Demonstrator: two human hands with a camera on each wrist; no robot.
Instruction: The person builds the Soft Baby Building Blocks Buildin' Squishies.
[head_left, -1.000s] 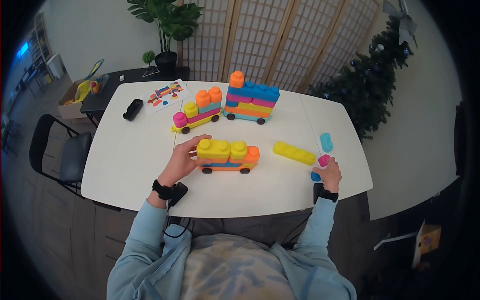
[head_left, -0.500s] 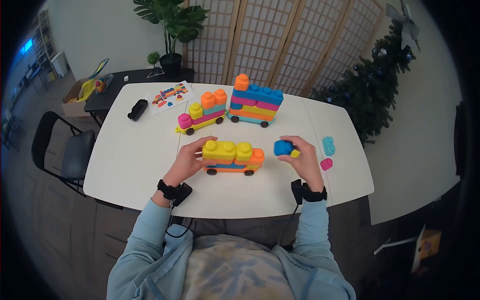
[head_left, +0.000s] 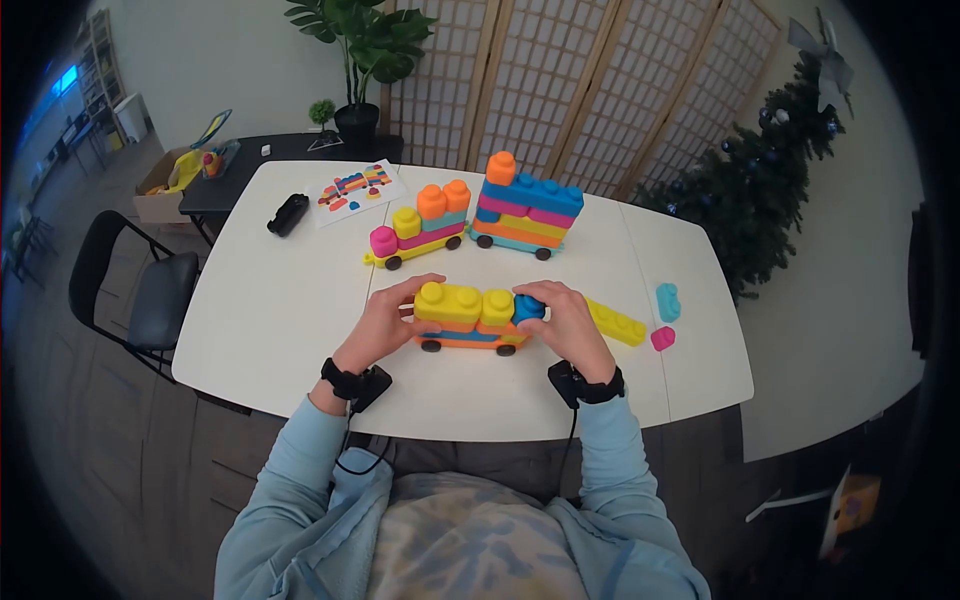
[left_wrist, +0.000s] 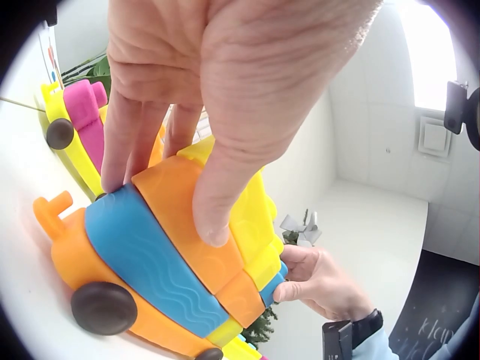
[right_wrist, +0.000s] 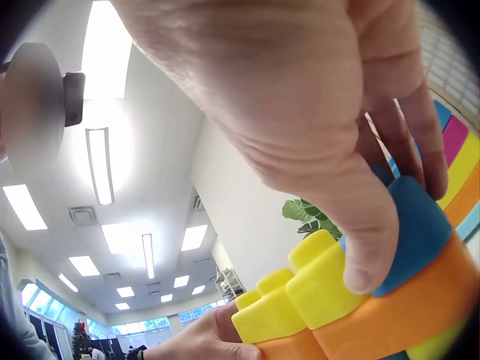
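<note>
My left hand [head_left: 382,322] grips the left end of a wheeled toy wagon [left_wrist: 150,262], thumb on its near side and fingers behind. The wagon has an orange base, a layer with a blue block, an orange layer and yellow blocks [head_left: 450,302] on top. With thumb and fingers, my right hand [head_left: 574,330] pinches a small blue block [right_wrist: 421,229] at the top right end, beside the yellow ones. In the right wrist view the blue block sits right against the orange layer. Its far side is hidden by my fingers.
Two block wagons [head_left: 420,238] [head_left: 528,220] stand behind. A long yellow block [head_left: 617,324], a turquoise block [head_left: 668,301] and a pink block [head_left: 663,339] lie to the right. Back left are a picture sheet [head_left: 355,195] and a black object [head_left: 288,214].
My right hand picked up the blue block at the right of the table and carried it left onto the wagon's right end. My left hand has stayed on the wagon.
</note>
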